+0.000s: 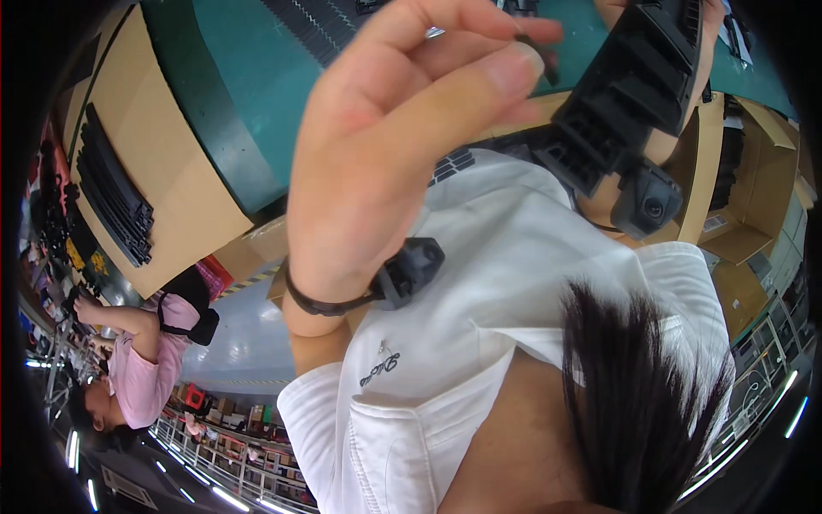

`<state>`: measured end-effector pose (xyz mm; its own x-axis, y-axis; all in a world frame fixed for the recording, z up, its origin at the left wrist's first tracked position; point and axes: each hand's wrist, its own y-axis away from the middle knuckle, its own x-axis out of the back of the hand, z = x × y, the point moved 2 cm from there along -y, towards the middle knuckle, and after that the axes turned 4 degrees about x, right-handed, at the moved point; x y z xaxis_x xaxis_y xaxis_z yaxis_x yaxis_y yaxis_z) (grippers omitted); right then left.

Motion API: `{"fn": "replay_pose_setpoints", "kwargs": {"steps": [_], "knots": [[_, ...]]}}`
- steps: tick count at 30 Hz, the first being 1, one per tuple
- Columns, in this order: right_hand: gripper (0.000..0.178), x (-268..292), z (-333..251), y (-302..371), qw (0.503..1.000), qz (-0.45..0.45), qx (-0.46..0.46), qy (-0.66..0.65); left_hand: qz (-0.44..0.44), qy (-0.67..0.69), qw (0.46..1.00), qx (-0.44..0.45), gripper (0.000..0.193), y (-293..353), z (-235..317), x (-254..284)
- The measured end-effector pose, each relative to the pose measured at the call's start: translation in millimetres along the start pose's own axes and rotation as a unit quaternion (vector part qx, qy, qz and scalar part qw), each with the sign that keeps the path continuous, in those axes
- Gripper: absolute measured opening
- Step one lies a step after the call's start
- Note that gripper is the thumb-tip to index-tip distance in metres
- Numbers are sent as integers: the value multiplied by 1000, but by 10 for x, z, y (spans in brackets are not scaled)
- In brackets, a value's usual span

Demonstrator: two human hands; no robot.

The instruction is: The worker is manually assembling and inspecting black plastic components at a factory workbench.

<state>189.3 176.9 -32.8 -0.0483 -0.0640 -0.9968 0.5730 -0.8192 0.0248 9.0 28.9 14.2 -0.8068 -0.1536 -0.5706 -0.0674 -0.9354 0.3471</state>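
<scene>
My left hand (385,146) fills the middle of the view, raised close to the camera. Its thumb and fingertips pinch a small dark piece (538,53). A black strap with a small black device (409,270) sits on that wrist. My right hand (709,34) is at the top right, mostly hidden behind the large black ribbed plastic part (638,81) it grips. A small black camera unit (648,203) hangs at that wrist. My white shirt (514,283) and dark hair (638,403) take up the lower half.
A green work mat (248,77) lies beyond the hands, with a row of black strips (312,26) on it. A cardboard box (167,163) at the left holds stacked black strips (111,201). A person in a pink shirt (145,360) works at the lower left. More cardboard boxes (753,197) stand at the right.
</scene>
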Motion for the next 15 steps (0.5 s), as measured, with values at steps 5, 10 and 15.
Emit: {"fn": "replay_pose_setpoints", "kwargs": {"steps": [5, 10, 15], "knots": [[14, 92, 26, 124, 993, -61, 69, 75, 34, 91, 994, 56, 16, 54, 53, -169], [24, 120, 140, 190, 904, -232, 203, 295, 96, 50, 982, 155, 11, -47, 85, -293], [34, 199, 114, 185, 788, -330, 297, 427, 0, 71, 993, 95, 10, -90, -214, -52]]}}
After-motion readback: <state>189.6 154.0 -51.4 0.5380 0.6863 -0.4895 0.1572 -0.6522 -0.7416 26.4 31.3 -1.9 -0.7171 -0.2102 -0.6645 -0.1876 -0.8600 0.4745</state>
